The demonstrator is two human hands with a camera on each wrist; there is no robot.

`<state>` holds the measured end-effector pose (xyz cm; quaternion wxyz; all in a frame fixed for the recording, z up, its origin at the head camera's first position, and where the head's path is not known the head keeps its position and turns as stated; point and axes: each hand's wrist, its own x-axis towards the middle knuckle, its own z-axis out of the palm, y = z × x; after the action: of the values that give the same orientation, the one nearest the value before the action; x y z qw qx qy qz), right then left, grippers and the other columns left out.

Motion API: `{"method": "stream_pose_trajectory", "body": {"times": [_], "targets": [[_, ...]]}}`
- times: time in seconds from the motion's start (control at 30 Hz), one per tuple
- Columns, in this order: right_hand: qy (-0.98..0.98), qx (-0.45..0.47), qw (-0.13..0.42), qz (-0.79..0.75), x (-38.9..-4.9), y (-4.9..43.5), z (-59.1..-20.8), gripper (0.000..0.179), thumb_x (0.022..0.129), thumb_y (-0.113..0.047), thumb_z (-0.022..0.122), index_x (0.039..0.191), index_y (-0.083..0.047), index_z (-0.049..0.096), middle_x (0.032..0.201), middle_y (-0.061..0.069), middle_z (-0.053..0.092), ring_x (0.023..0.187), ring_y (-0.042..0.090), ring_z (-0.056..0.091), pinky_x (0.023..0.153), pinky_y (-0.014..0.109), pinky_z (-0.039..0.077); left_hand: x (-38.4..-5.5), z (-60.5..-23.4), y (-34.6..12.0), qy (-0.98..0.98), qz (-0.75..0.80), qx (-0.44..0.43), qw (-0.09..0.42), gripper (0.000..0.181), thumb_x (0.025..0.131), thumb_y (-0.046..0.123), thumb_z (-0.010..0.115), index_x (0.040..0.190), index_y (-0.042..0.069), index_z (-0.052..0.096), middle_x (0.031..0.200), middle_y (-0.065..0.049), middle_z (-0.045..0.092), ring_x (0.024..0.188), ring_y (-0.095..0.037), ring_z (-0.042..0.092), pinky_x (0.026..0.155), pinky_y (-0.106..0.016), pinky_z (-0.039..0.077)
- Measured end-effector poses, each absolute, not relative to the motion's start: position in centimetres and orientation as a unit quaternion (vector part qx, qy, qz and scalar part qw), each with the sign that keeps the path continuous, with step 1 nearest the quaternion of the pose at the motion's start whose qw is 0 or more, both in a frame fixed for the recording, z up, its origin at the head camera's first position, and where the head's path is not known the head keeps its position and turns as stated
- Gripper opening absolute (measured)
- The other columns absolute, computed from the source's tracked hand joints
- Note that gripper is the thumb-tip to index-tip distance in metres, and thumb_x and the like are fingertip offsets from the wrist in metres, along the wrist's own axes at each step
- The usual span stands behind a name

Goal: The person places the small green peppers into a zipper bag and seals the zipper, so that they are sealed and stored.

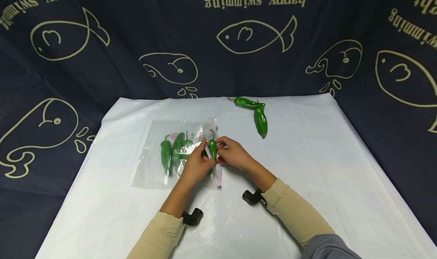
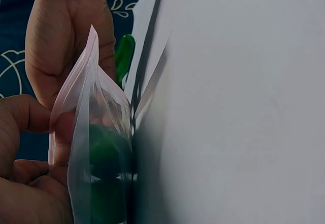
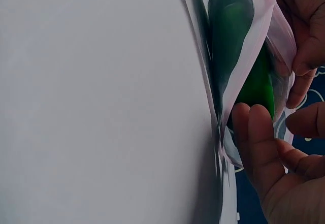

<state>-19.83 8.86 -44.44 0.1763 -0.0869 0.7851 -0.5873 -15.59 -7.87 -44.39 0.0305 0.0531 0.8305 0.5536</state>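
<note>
In the head view, soft, even light washes the white table [image 1: 307, 168] to a cool, pale tone, while the dark cloth [image 1: 205, 35] beyond its far edge stays dim. Small bright glints on the clear bag [image 1: 146, 177] and the glossy green peppers [image 1: 261, 122] suggest light from above. Faint shadows lie beside the sleeves [image 1: 297, 213] toward the near edge. The cloth skews at the sides, wide-lens fashion. Both wrist views are greyer and darker, with deep shadow along the bag; through its film the peppers look murky and soft.
</note>
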Motion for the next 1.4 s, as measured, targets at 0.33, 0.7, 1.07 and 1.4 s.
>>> {"method": "stream_pose_trajectory", "body": {"times": [0.33,0.7,1.07,1.4], "targets": [[0.765,-0.081,0.199,-0.607,-19.9,8.6,-44.4,0.044,0.094,0.003,0.044,0.137,-0.001,0.052,0.121,0.019,0.053,0.076,0.021,0.068,0.065,0.031,0.057,-15.5,-44.4,-7.7,0.834,0.548,0.052,0.024,0.082,0.085,0.009,0.073,0.153,-0.003,0.030,0.106,-0.009,0.067,0.062,-0.011,0.053,0.049,-0.022,0.041],[0.750,-0.085,0.210,-0.621,-20.0,8.1,-44.7,0.051,0.085,0.006,0.048,0.135,-0.002,0.053,0.121,0.019,0.054,0.076,0.018,0.064,0.068,0.032,0.057,-15.4,-44.5,-7.8,0.828,0.558,0.044,0.034,0.082,0.087,0.011,0.073,0.154,0.000,0.029,0.068,-0.003,0.056,0.060,-0.011,0.051,0.048,-0.022,0.039],[0.758,-0.095,0.218,-0.607,-20.0,8.8,-44.2,0.053,0.087,0.005,0.048,0.139,-0.002,0.050,0.128,0.021,0.054,0.086,0.024,0.068,0.073,0.034,0.057,-15.4,-45.0,-7.9,0.825,0.562,0.044,0.036,0.081,0.085,0.005,0.069,0.155,0.002,0.029,0.125,-0.009,0.062,0.064,-0.010,0.053,0.051,-0.021,0.041],[0.786,-0.116,0.187,-0.577,-21.0,11.4,-43.3,0.050,0.090,0.001,0.050,0.140,0.000,0.050,0.131,0.021,0.055,0.096,0.030,0.067,0.081,0.044,0.055,-15.2,-44.9,-7.7,0.820,0.570,0.040,0.031,0.083,0.078,-0.001,0.064,0.154,0.003,0.032,0.143,-0.005,0.054,0.063,-0.009,0.054,0.052,-0.021,0.042]]}}
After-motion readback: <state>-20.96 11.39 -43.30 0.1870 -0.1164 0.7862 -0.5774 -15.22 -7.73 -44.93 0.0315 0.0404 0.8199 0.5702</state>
